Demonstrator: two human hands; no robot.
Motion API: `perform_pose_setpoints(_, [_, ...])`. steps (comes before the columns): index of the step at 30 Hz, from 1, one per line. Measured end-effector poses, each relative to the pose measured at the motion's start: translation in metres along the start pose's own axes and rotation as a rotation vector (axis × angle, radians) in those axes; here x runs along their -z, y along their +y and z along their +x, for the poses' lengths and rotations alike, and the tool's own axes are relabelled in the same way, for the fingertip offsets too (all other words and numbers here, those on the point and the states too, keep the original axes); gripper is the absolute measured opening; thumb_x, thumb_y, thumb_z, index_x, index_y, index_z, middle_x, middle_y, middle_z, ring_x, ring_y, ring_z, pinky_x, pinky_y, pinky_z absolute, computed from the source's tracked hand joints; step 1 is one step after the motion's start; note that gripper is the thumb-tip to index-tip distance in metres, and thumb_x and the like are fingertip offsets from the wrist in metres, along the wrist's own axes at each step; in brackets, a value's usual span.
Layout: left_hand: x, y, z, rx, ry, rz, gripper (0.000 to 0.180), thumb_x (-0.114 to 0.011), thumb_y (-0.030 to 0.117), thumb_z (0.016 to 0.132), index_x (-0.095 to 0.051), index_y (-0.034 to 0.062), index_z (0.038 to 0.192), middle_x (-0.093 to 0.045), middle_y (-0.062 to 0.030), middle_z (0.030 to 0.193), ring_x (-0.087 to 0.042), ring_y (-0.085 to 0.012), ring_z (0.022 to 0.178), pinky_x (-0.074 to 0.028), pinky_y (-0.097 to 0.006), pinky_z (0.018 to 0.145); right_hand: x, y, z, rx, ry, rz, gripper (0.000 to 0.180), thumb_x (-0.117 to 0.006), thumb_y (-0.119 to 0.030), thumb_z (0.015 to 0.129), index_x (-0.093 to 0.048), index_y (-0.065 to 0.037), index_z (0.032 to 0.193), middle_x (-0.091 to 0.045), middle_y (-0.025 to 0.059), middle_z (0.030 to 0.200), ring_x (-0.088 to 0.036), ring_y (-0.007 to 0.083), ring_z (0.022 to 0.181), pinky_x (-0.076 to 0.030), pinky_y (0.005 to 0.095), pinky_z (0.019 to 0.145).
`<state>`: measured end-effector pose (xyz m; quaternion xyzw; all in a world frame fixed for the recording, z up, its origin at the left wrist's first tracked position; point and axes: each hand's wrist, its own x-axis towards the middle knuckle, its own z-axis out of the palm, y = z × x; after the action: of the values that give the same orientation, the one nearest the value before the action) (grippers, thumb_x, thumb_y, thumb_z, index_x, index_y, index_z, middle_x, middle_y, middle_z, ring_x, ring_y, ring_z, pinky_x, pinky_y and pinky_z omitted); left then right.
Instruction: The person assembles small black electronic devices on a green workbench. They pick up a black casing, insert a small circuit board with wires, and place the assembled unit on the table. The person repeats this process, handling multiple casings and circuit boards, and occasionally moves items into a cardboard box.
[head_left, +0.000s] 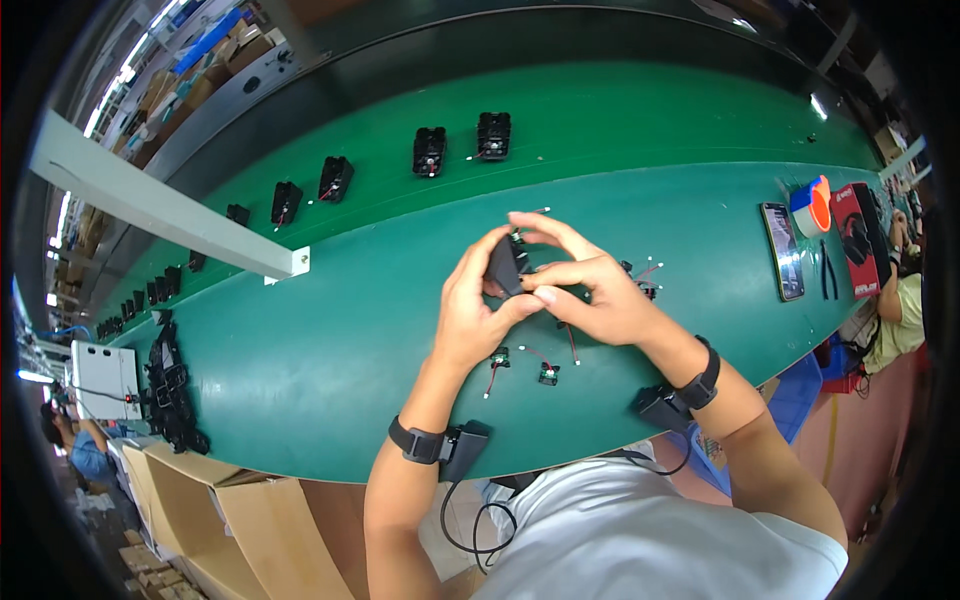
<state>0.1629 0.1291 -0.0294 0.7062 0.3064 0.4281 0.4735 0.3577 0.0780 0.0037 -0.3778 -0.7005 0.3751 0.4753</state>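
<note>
Above the middle of the green table [330, 370], a black plastic housing [507, 264] is held between both hands. My left hand [466, 308] is closed around its left side. The fingers and thumb of my right hand [608, 295] press on the housing's right side, where a small green part [517, 237] shows at the top edge. Fingers hide much of the inside. Just below the hands lie a small circuit board with red and black wires [549, 374] and another wired board [500, 356]. More wired boards [648, 290] lie partly behind my right hand.
Several black housings [430, 150] stand along the far green belt [600, 120]. At right are a phone [782, 252], pliers [828, 272], an orange-and-blue tape roll [811, 207] and a red box [856, 240]. A metal post [170, 195] crosses at left; an open carton [270, 525] sits below the edge.
</note>
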Motion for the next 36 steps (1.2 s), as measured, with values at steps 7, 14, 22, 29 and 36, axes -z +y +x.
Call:
perform_pose_setpoints(7, [-0.009, 0.004, -0.002, 0.006, -0.028, -0.093, 0.088, -0.082, 0.040, 0.078, -0.041, 0.0023, 0.146, -0.057, -0.0124, 0.122, -0.058, -0.0178, 0.103, -0.050, -0.029, 0.079, 0.000, 0.000, -0.004, -0.128, 0.000, -0.009, 0.039, -0.081, -0.009, 0.075, -0.073, -0.007, 0.113, -0.040, 0.0182, 0.153, -0.053, 0.0345, 0.129, -0.046, 0.0431, 0.104])
perform_pose_setpoints(14, [0.003, 0.028, 0.005, -0.075, -0.011, 0.024, 0.061, -0.064, 0.032, 0.095, -0.044, 0.0005, 0.143, -0.059, -0.0193, 0.124, -0.064, -0.0200, 0.094, -0.054, -0.030, 0.076, -0.002, -0.004, -0.005, -0.418, 0.120, 0.733, 0.028, -0.074, -0.007, 0.085, -0.068, 0.004, 0.110, -0.058, 0.0161, 0.131, -0.060, 0.0236, 0.116, -0.050, 0.0384, 0.100])
perform_pose_setpoints(22, [-0.001, 0.022, -0.001, -0.223, 0.156, 0.153, 0.032, -0.064, 0.020, 0.093, -0.065, 0.0019, 0.120, -0.068, -0.0181, 0.109, -0.068, -0.0304, 0.096, -0.054, -0.037, 0.084, -0.010, -0.007, -0.007, -0.534, 0.071, 0.980, 0.051, -0.067, -0.020, 0.089, -0.052, 0.005, 0.131, -0.058, 0.0145, 0.129, -0.056, 0.0255, 0.121, -0.044, 0.0457, 0.106])
perform_pose_setpoints(29, [0.062, 0.042, 0.000, -0.161, 0.144, 0.361, 0.042, -0.069, 0.020, 0.083, -0.059, 0.0031, 0.121, -0.063, -0.0146, 0.103, -0.062, -0.0322, 0.095, -0.051, -0.041, 0.083, 0.056, 0.007, 0.016, -0.262, 0.090, -0.162, 0.030, -0.072, -0.013, 0.082, -0.068, 0.002, 0.107, -0.055, 0.0168, 0.137, -0.056, 0.0258, 0.121, -0.043, 0.0386, 0.103])
perform_pose_setpoints(36, [0.350, 0.034, -0.102, 0.209, 0.654, 1.301, 0.058, -0.079, 0.038, 0.075, -0.061, 0.0039, 0.119, -0.062, -0.0202, 0.118, -0.056, -0.0372, 0.115, -0.046, -0.046, 0.098, 0.233, 0.128, 0.061, -0.044, 0.186, -1.013, 0.025, -0.071, -0.003, 0.078, -0.062, 0.001, 0.101, -0.052, 0.0188, 0.138, -0.058, 0.0329, 0.115, -0.044, 0.0395, 0.098])
